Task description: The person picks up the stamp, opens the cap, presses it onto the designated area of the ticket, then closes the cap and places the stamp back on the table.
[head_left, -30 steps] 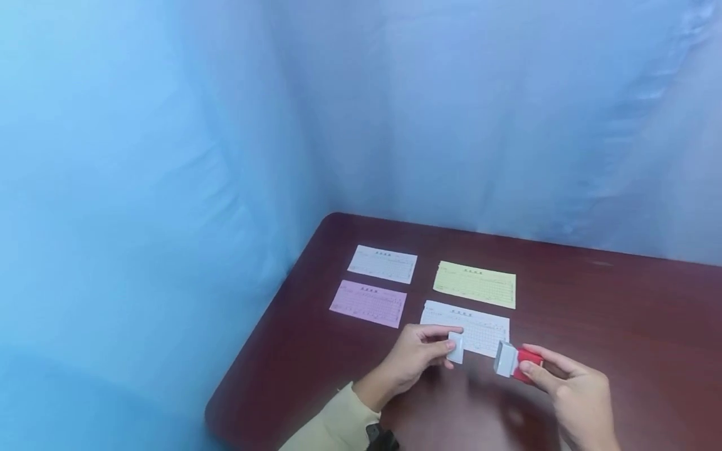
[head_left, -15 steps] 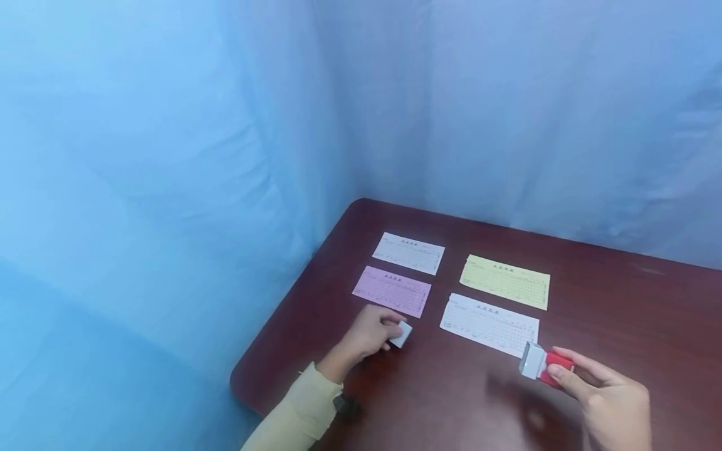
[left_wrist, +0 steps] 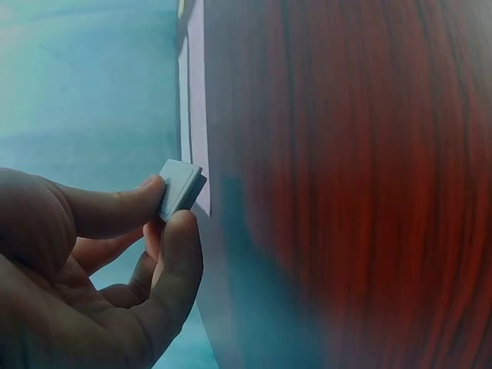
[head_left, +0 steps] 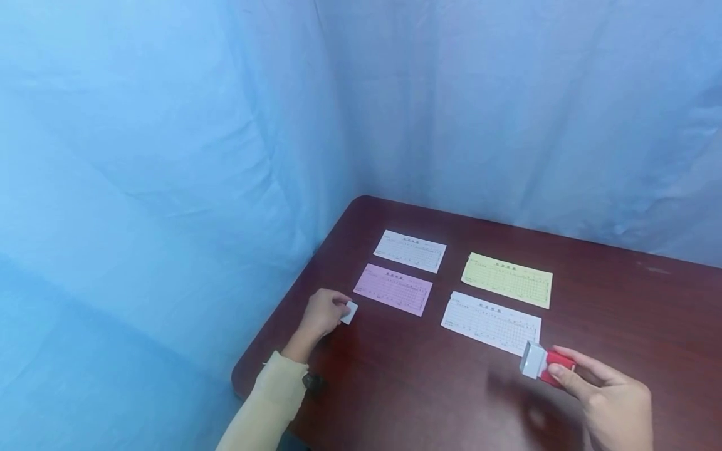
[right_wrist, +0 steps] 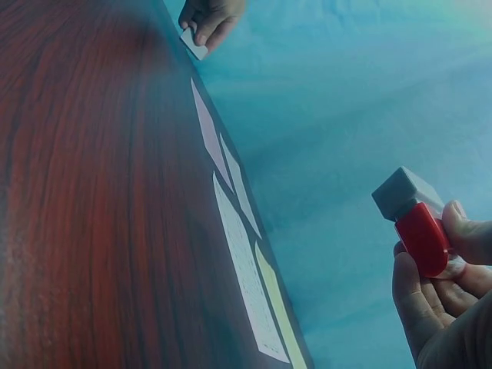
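My left hand [head_left: 324, 312] pinches a small, flat, light grey stamp cap [head_left: 350, 312] between thumb and fingers, over the left side of the table near the pink slip [head_left: 393, 290]. In the left wrist view the cap [left_wrist: 180, 184] is seen close up, with a thin rim along its side. On the right, my right hand [head_left: 617, 401] grips the red handle of a stamp [head_left: 533, 361], whose grey block end points left. The stamp [right_wrist: 421, 231] is held above the table, its block just off the corner of the nearer white slip [head_left: 492, 323].
A second white slip [head_left: 410, 251] lies behind the pink one, and a yellow slip [head_left: 507, 280] behind the nearer white one. All are printed forms on the dark red-brown table [head_left: 429, 376]. Blue curtains [head_left: 451, 113] hang along its back and left edges.
My left hand has carried the cap leftwards, away from the stamp to beside the pink slip. The right hand still holds the stamp, and the head view has shifted slightly.
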A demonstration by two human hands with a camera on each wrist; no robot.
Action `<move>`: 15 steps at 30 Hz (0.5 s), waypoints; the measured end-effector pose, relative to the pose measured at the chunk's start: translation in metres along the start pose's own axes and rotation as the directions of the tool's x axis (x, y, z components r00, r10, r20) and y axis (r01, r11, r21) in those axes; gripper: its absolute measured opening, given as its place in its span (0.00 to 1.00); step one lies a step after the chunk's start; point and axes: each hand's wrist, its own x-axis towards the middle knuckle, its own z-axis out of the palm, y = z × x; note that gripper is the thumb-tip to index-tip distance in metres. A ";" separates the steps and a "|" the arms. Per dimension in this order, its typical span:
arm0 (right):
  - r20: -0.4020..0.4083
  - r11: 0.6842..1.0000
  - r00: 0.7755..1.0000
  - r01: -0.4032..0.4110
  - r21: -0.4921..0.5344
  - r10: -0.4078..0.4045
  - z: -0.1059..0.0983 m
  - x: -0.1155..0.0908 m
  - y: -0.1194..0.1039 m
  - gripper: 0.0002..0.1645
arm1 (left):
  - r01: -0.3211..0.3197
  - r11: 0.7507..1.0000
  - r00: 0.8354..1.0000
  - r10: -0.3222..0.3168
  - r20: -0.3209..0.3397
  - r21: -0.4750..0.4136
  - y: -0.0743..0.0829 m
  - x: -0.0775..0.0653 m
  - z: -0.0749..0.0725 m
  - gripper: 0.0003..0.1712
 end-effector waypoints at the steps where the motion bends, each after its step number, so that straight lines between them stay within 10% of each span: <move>1: -0.001 1.000 1.000 -0.003 0.004 0.003 -0.001 0.000 0.000 0.19 | -0.001 1.000 1.000 0.002 -0.004 0.011 -0.002 0.002 -0.001 0.11; 15: -0.008 0.998 1.000 0.007 0.059 -0.006 -0.008 -0.001 0.002 0.20 | 0.043 0.992 0.999 -0.040 -0.023 0.121 -0.014 0.016 -0.006 0.11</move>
